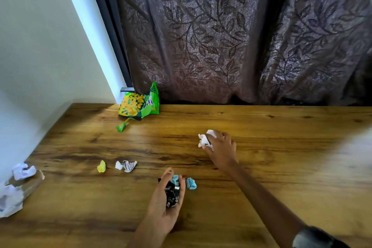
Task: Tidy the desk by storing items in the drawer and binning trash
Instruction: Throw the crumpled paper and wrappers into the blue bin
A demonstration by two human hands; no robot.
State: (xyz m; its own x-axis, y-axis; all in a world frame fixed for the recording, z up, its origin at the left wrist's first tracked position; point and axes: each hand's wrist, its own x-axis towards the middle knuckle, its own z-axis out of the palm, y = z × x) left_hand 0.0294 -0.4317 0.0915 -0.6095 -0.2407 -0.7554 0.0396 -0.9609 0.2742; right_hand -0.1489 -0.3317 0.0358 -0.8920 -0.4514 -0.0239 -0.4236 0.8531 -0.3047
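Now the right hand (221, 147) is stretched forward over the wooden desk (281, 167), arm nearly straight, and its fingers close around a white crumpled paper (205, 140) near the middle of the desk. The left hand (167, 201) stays nearer to the person, palm turned up, fingers curled around a black shiny wrapper (172, 193) and a light blue scrap (175, 178). Just beside this hand, on the right side, a second blue paper ball (191, 183) lies on the wood. To the left lie a small yellow wad (101, 166) and a white and grey crumpled paper (126, 165), close to each other. A green and yellow snack bag (138, 104) leans at the far edge against the patterned curtain (201, 36), with a torn green piece (121, 126) just before it. At the left edge of the desk more crumpled white papers (22, 171) lie near the wall. The right part of the desk has much bare wood.
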